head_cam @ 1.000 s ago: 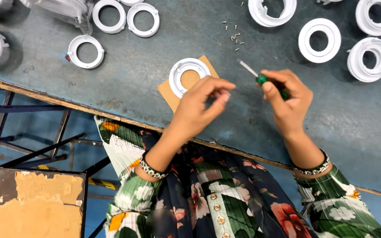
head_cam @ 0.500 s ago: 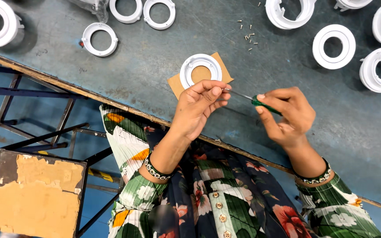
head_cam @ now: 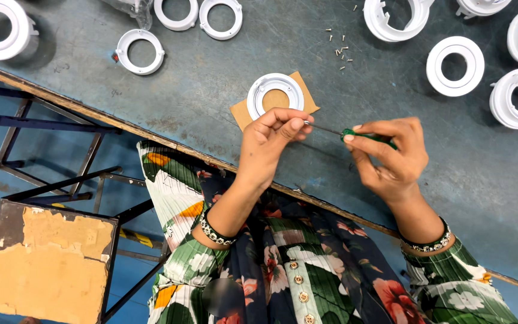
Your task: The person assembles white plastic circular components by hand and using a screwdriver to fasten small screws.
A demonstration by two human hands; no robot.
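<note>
Left hand now pinched at screwdriver tip (screw likely), right hand gripping green handle; white ring near workbench front edge untouched

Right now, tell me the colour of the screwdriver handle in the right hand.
Green. The screwdriver handle shows best in the head view, pinched in the right hand.

— What's in the middle of the frame?
— A green-handled screwdriver, lying nearly level, its thin metal tip pointing left.
— And just above?
— A white plastic ring, flat on brown cardboard.
</note>
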